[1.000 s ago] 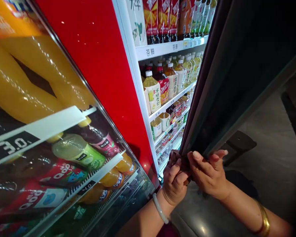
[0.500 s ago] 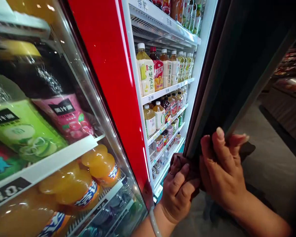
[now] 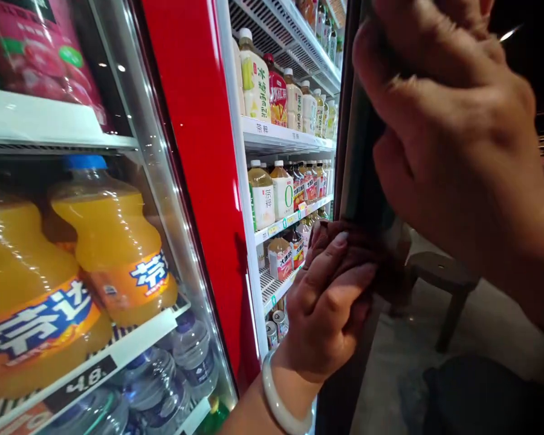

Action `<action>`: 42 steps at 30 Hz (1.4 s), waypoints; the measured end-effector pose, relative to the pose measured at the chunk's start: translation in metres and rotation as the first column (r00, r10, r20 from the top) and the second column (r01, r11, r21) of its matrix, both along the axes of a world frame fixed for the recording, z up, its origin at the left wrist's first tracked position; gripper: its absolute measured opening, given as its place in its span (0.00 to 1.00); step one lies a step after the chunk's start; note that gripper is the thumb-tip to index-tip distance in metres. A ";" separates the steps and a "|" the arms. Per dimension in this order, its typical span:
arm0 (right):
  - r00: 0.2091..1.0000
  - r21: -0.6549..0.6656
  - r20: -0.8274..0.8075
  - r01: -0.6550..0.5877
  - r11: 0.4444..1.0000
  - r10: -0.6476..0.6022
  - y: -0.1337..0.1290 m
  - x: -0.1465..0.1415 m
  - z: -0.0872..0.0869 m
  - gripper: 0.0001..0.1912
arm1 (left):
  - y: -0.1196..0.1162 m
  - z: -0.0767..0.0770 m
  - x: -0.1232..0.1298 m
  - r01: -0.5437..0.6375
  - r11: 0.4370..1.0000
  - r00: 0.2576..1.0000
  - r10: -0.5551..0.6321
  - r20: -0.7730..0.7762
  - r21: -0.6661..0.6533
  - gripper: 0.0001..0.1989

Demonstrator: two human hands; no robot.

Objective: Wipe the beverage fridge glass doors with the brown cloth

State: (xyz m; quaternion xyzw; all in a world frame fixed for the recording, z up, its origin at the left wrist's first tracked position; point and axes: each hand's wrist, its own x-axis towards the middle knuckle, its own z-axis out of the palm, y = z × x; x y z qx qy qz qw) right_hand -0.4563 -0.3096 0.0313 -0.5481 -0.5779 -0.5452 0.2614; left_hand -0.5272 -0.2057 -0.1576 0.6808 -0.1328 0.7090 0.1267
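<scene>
- Left hand (image 3: 326,308) curled, right hand (image 3: 457,121) bent above, both at a tall black door (image 3: 359,163); can't tell if gripping.
- Beyond them, white wire shelves (image 3: 278,131): pale plastic bottles (image 3: 256,84).
- Leftward, glass-fronted cabinet (image 3: 170,181): orange plastic bottles (image 3: 113,235).

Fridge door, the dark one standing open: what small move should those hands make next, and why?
Probably slide the dark cloth a little along the door: the left hand holds it bunched at the door's edge, while the right hand is raised higher, away from the cloth.
</scene>
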 end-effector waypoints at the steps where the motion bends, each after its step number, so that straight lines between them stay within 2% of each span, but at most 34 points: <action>1: 1.000 0.016 0.005 0.006 1.000 -0.006 -0.001 0.003 -0.004 0.32 | -0.001 -0.002 0.003 -0.012 1.000 1.000 0.012 -0.002 0.025 0.21; 4: 0.998 0.093 0.048 -0.033 0.995 0.029 -0.002 0.010 -0.021 0.27 | -0.005 0.000 0.007 -0.030 0.996 0.999 0.028 0.026 0.083 0.22; 7: 0.987 0.127 0.076 -0.151 0.980 0.142 -0.002 0.015 -0.056 0.26 | -0.007 -0.006 0.003 -0.049 0.994 0.999 0.047 0.023 0.096 0.24; 9: 0.981 0.099 0.057 -0.191 0.976 0.186 -0.004 0.018 -0.089 0.30 | -0.007 -0.021 -0.002 -0.080 0.991 0.997 0.081 -0.004 0.106 0.24; 12: 0.986 0.061 -0.011 -0.163 0.985 0.164 -0.010 0.019 -0.140 0.35 | -0.007 -0.048 -0.007 -0.111 0.990 0.993 0.114 -0.029 0.083 0.18; 15: 0.987 0.046 -0.078 -0.140 0.989 0.143 -0.019 0.016 -0.171 0.35 | -0.010 -0.068 -0.008 -0.098 0.995 0.994 0.099 -0.038 0.029 0.13; 21: 0.987 0.040 -0.121 -0.099 0.994 0.103 -0.031 0.016 -0.187 0.36 | -0.022 -0.082 -0.004 -0.011 1.000 0.997 0.011 -0.078 0.001 0.14; 27: 0.986 0.040 -0.148 -0.075 0.996 0.080 -0.044 0.022 -0.223 0.35 | -0.031 -0.117 -0.004 0.017 1.000 0.995 -0.015 -0.101 0.015 0.11; 29: 0.988 0.030 -0.144 -0.056 0.998 0.060 -0.050 0.024 -0.232 0.35 | -0.030 -0.121 -0.008 0.017 0.999 0.993 -0.011 -0.118 0.047 0.10; 32: 0.992 -0.011 -0.130 -0.007 1.000 0.006 -0.060 0.029 -0.234 0.35 | -0.027 -0.104 -0.010 0.069 0.988 0.984 -0.044 -0.172 0.139 0.13; 35: 0.989 -0.050 -0.147 0.017 0.999 -0.024 -0.067 0.031 -0.229 0.36 | -0.027 -0.080 0.002 0.126 0.990 0.988 -0.120 -0.096 0.057 0.22; 37: 0.986 -0.048 -0.162 0.034 0.998 -0.041 -0.066 0.029 -0.228 0.36 | -0.030 -0.077 0.013 0.136 0.991 0.991 -0.136 -0.016 0.008 0.24; 39: 0.982 -0.021 -0.185 0.046 0.999 -0.049 -0.061 0.025 -0.234 0.37 | -0.035 -0.090 0.020 0.140 0.989 0.990 -0.139 0.037 -0.048 0.25; 42: 0.974 0.019 -0.223 0.043 0.999 -0.038 -0.050 0.018 -0.261 0.38 | -0.040 -0.135 0.017 0.148 0.982 0.989 -0.147 0.016 -0.117 0.25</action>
